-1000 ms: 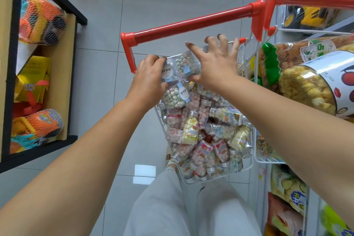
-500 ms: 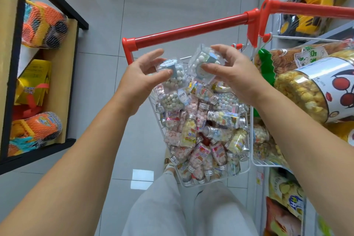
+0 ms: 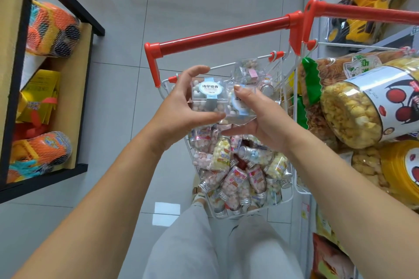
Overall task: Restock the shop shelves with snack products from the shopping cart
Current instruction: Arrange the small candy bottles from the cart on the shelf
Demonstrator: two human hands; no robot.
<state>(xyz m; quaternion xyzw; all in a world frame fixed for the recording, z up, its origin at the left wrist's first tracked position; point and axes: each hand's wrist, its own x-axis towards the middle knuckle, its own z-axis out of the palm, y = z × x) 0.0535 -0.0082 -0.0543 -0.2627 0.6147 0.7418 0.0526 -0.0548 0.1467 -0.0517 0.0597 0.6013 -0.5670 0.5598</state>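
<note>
Right hand [image 3: 256,120] covers much of a clear plastic candy box [image 3: 240,106]; the yellow-lidded snack jar [image 3: 405,170] runs off-frame.

Single head view, steep downward, close over cart [image 3: 217,36] and floor.

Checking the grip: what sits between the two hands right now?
In the head view, two clear candy boxes, side by side, fill the gap between left hand and right hand.

"清享悠香" on candy box [image 3: 208,97]
</note>
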